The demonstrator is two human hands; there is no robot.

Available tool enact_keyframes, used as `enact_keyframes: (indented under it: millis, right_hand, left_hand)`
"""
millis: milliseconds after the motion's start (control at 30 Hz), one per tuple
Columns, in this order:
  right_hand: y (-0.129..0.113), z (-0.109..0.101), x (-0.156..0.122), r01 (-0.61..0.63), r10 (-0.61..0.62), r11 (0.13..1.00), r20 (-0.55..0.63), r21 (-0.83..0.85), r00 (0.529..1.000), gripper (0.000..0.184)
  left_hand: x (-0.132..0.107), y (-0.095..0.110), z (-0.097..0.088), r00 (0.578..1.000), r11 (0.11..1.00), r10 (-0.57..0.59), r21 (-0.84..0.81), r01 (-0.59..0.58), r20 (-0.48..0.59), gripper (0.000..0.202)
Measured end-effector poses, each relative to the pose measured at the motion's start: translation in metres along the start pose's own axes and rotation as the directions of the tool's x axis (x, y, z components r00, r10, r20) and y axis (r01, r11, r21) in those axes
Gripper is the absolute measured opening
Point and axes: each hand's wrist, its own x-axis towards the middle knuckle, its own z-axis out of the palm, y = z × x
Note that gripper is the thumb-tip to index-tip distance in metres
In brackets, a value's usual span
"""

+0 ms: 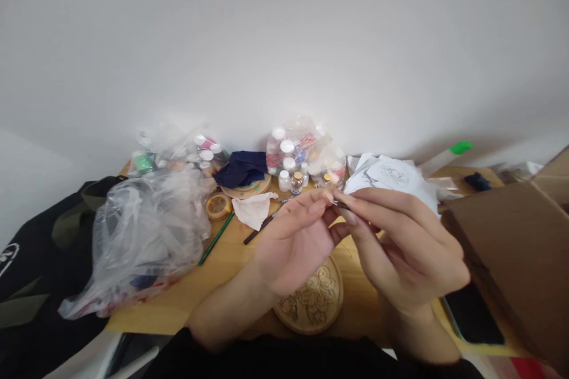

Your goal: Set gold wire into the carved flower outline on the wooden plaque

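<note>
Right at the bottom edge, dark sleeves run out of view, and just beyond them sits a carved round plaque [328, 302] on the worktop [164, 308], its upper left covered by the left hand [296, 243]. Over on the right, a dark phone [475, 315] lies flat beside a cardboard box [507, 237], which the frame cuts off.

Above the plaque, the hands meet! The right hand [406, 243] pinches a thin dark stick [341, 205] between thumb and fingers, most of its length hidden. The left hand's thumb and forefinger come close together at its pale tip; whether they grip it, I cannot tell. The left palm is partly open.

Further back: a crumpled clear bag [153, 225], contents blurred, a green pencil [216, 240], and a pale cloth [253, 210] lying over part of a dark-handled tool [260, 231]. Farthest, small bottles [284, 179] crowd the wall, several veiled by plastic, and the drawings on the stacked papers [386, 174] are too faint to read.
</note>
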Motion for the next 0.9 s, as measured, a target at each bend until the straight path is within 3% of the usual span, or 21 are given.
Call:
enact_keyframes:
  millis: [900]
  right_hand:
    - [0.0037,-0.0002,0.0016,0.038,-0.038,0.999,0.000,0.009,0.999,0.044]
  left_hand:
    - [0.0005,-0.0004,-0.0022,1.000,1.000,-0.016,-0.010,0.016,-0.004,0.007]
